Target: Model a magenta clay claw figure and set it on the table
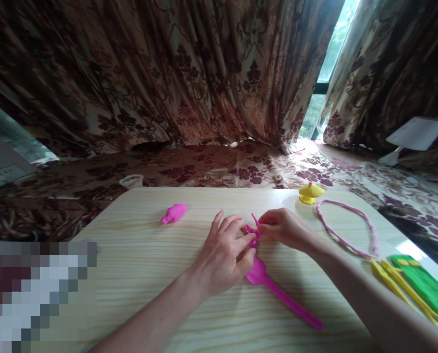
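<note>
Looks like home rm: patterned curtains [219, 73] w/ matching floral cloth [248, 171] past counter's [130, 255] far edge, lamp [417, 133] beyond far R corner.

Tangled magenta strands [253, 239] bunch together, one tip toward eleven o'clock. At their six lies a magenta paddle [256, 272], handle toward four.

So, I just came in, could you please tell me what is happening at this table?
A person is working with thin pink strands on the table. The right hand appears to pinch them, while the left hand rests its fingers against them. Just below the hands lies a flat pink piece with a long tail. A pink lump lies to the left. To the right are a yellow hat-shaped piece, a pink loop, yellow strips and a green slab.
</note>
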Demonstrator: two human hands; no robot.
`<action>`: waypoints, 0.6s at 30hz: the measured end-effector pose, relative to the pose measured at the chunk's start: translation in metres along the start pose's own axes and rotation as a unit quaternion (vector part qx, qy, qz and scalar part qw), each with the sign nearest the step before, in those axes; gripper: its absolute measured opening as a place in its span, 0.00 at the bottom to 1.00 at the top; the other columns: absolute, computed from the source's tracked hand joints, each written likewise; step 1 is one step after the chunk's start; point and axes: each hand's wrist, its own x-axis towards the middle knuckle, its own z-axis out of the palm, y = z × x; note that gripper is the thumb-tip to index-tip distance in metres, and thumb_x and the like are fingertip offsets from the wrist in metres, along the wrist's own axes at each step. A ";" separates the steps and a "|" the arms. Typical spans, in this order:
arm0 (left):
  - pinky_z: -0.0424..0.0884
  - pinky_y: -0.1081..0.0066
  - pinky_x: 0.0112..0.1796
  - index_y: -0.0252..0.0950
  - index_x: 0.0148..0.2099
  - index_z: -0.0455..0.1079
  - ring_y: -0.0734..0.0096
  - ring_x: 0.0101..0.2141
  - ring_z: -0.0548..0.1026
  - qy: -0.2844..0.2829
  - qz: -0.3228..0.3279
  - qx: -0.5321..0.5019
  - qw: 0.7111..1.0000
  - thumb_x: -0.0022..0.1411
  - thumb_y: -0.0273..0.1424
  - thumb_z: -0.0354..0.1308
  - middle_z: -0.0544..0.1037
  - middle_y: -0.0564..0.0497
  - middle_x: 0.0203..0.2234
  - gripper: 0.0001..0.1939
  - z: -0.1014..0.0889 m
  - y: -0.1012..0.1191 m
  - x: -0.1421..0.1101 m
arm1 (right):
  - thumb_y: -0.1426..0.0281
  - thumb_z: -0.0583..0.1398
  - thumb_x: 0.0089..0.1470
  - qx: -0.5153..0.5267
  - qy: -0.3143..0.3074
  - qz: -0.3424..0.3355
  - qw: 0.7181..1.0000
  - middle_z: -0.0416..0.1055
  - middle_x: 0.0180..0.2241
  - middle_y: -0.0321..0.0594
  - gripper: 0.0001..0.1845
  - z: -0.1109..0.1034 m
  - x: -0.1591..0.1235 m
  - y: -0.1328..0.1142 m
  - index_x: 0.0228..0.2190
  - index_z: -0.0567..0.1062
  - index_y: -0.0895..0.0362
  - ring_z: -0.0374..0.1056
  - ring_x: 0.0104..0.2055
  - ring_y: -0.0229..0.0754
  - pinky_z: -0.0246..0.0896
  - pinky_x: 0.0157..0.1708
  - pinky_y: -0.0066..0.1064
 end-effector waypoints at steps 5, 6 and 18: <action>0.41 0.49 0.57 0.41 0.47 0.70 0.59 0.52 0.61 0.009 0.001 0.006 1.000 0.60 0.31 0.48 0.71 0.47 0.42 0.15 0.005 0.000 -0.001 | 0.67 0.57 0.44 -0.001 0.008 0.006 1.000 0.70 0.19 0.36 0.11 0.002 -0.001 -0.001 0.24 0.78 0.59 0.59 0.20 0.34 0.48 0.19 0.24; 0.40 0.49 0.57 0.41 0.48 0.70 0.59 0.52 0.61 0.007 0.001 0.006 1.000 0.60 0.30 0.48 0.71 0.47 0.41 0.15 0.006 0.000 -0.002 | 0.66 0.58 0.44 -0.001 0.012 0.008 1.000 0.71 0.19 0.36 0.11 0.002 -0.001 0.000 0.25 0.78 0.59 0.59 0.20 0.34 0.48 0.19 0.24; 0.37 0.49 0.58 0.39 0.47 0.69 0.59 0.52 0.61 -0.005 0.011 0.009 1.000 0.59 0.31 0.49 0.70 0.46 0.43 0.15 0.004 0.006 0.000 | 0.65 0.58 0.46 -0.006 0.024 0.003 1.000 0.69 0.17 0.34 0.10 0.007 -0.004 0.000 0.27 0.76 0.58 0.59 0.19 0.33 0.46 0.17 0.22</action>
